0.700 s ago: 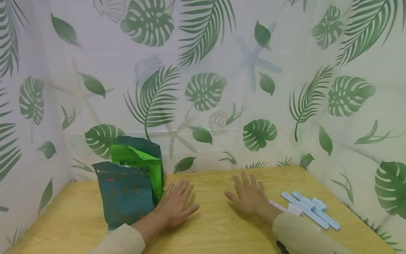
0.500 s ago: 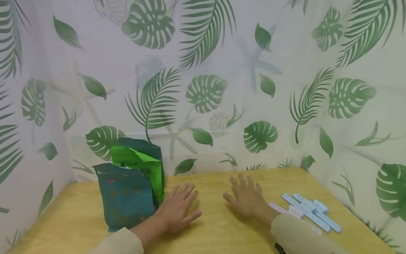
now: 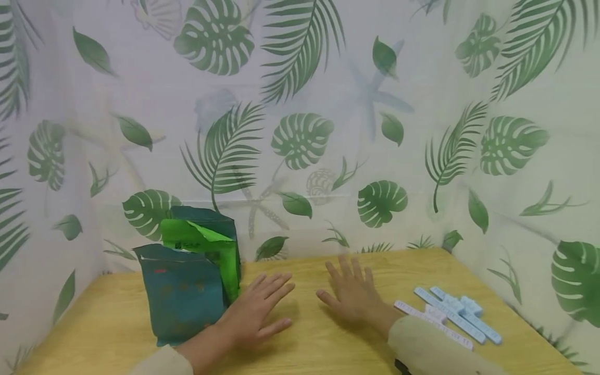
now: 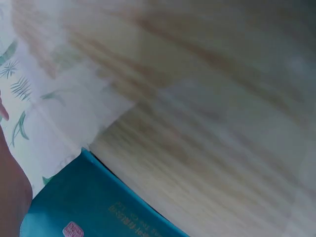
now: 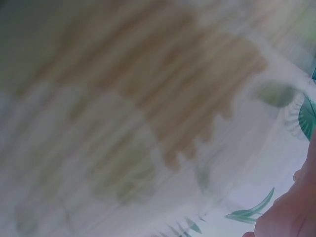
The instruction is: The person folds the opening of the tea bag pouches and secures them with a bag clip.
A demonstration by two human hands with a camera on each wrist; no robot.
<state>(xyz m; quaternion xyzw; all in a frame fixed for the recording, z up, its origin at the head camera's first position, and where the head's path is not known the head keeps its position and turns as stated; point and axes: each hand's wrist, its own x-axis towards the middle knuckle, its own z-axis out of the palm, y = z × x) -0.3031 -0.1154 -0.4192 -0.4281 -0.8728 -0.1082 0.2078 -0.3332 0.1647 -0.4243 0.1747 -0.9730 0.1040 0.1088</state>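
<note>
Both hands are spread palm down, holding nothing. The left hand (image 3: 257, 310) is at the table's middle, just right of the upright pouches, its wrist overlapping the lower corner of the front dark teal pouch (image 3: 183, 297). Behind that pouch stands a bright green pouch (image 3: 199, 237), then another dark teal one (image 3: 206, 212). In the left wrist view, gold print and a pink mark show on a teal pouch (image 4: 98, 197). The right hand (image 3: 351, 294), fingers fanned, is left of a pale pink strip (image 3: 454, 336) and two light blue strips (image 3: 469, 323) bearing chunky shapes.
A wood-grain table (image 3: 309, 333) spans the front. White curtain (image 3: 319, 62) printed with green leaves closes off the back and both sides. A dark band (image 3: 401, 366) shows below the right sleeve (image 3: 426, 341).
The right hand has shifted left, and more of the pink strip shows beside its sleeve. The left hand stays near the pouches with a slight shift. The pouches and strips have not moved.
</note>
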